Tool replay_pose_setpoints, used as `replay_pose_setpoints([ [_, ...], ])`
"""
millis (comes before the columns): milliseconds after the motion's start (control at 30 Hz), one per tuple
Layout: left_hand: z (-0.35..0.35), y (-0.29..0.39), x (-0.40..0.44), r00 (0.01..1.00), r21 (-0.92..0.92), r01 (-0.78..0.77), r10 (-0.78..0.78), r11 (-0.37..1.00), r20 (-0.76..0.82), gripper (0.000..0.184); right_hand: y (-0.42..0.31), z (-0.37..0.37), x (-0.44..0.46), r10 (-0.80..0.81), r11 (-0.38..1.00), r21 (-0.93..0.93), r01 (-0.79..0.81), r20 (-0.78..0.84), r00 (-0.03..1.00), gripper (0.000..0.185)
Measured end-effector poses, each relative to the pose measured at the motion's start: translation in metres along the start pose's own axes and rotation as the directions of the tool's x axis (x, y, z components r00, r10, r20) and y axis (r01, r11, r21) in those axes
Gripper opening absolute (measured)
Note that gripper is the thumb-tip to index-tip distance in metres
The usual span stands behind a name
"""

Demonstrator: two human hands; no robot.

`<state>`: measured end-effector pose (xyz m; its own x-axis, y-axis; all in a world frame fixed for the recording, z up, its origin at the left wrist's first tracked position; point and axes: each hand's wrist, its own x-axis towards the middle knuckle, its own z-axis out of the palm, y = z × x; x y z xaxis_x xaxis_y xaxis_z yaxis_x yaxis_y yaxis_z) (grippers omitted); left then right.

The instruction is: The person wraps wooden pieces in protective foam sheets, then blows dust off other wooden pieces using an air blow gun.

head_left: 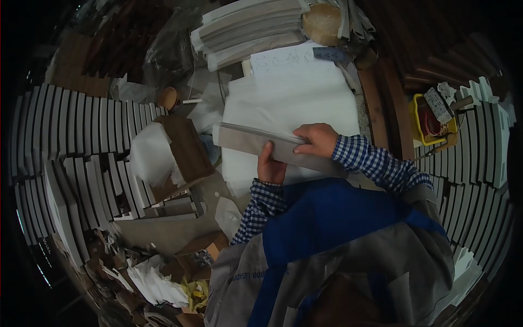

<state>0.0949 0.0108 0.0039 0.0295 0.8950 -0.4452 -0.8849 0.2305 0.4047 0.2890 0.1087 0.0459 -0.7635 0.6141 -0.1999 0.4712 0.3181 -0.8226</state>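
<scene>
A long, flat grey strip [245, 140] with a pale wrapping along its edge lies slantwise across a stack of white foam sheets [283, 101]. My left hand [271, 166] grips the strip's near edge, thumb on top and the other fingers mostly hidden beneath. On the far edge, my right hand [317, 140] is closed, its thumb and bent forefinger pinching the strip or its wrapping. The right end of the strip runs under my right sleeve. Behind the foam sheets is a paper with line drawings [291, 57], and a blue-grey object [329, 53] rests on it.
Several wrapped strips [250, 27] are piled at the back beside a tape roll [322, 24]. An open cardboard box [188, 144] holding white foam stands left. Rows of grey-white panels [71, 122] line the left side. A yellow basket [418, 122] with tools sits right.
</scene>
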Motion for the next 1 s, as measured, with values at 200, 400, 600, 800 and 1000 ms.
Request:
replay_pose_setpoints([
  [200,0.028,0.008,-0.003,0.986,0.075,-0.031,0.018,0.997,0.166,0.060,0.050,-0.043,0.009,0.279,0.740,0.635,-0.221,0.010,0.960,0.071],
  [400,0.033,0.008,-0.006,0.980,0.210,-0.123,0.086,0.970,0.177,0.064,0.046,-0.064,0.019,0.014,0.670,0.672,-0.315,0.413,0.911,0.045],
  [600,0.024,0.019,0.010,0.997,0.111,-0.081,0.080,0.991,0.012,0.060,-0.019,-0.060,0.017,-0.141,0.919,0.363,0.152,-0.058,0.988,0.012],
  [800,0.053,0.044,0.036,0.971,0.106,-0.222,0.230,0.969,-0.066,0.047,-0.043,-0.029,0.027,-0.478,0.858,-0.363,0.362,-0.310,0.822,0.014],
  [1000,0.014,0.076,0.077,0.987,-0.130,-0.161,0.158,0.978,-0.031,0.041,-0.051,0.028,0.070,-0.514,0.675,-0.726,0.130,-0.336,0.789,0.027],
])
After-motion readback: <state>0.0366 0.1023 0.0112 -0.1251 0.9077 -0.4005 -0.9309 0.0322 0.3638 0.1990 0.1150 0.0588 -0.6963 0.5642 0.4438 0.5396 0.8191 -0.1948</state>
